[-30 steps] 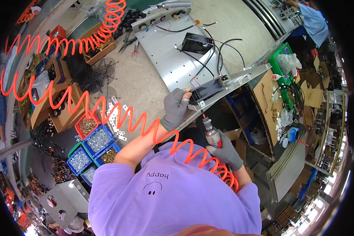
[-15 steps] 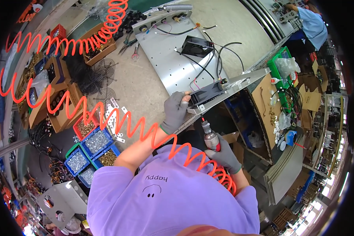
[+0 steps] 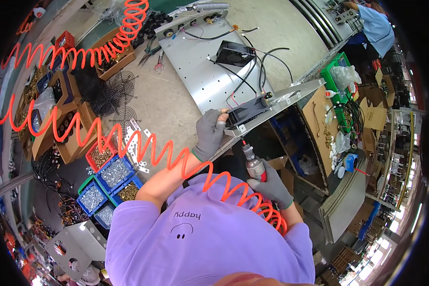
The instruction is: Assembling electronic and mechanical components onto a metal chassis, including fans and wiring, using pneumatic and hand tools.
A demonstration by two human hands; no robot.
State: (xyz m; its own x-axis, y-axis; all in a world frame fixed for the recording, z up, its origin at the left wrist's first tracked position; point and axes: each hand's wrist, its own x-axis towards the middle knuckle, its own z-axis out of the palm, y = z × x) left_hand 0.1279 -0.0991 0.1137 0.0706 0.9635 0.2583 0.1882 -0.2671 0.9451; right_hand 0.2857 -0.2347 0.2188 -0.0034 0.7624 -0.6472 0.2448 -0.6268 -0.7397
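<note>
My left hand, in a grey glove with bare fingertips, grips the left end of a black square fan. The fan sits against the near upright flange of a bent sheet-metal panel. From below the table edge my right hand, gloved in grey, is wrapped round a pneumatic screwdriver. Its bit points up at the outside of the flange, close below the fan; whether it touches a screw is too small to tell. A second black fan lies loose on the panel with black cables around it.
A coiled orange air hose crosses before my left forearm. Wire fan guards, pliers, a wrench and white brackets lie left. Blue screw bins stand lower left. A co-worker in blue is far right.
The view has shifted slightly, so the scene sits a little further left and up. Both hands keep their hold, and the screwdriver stays below the flange.
</note>
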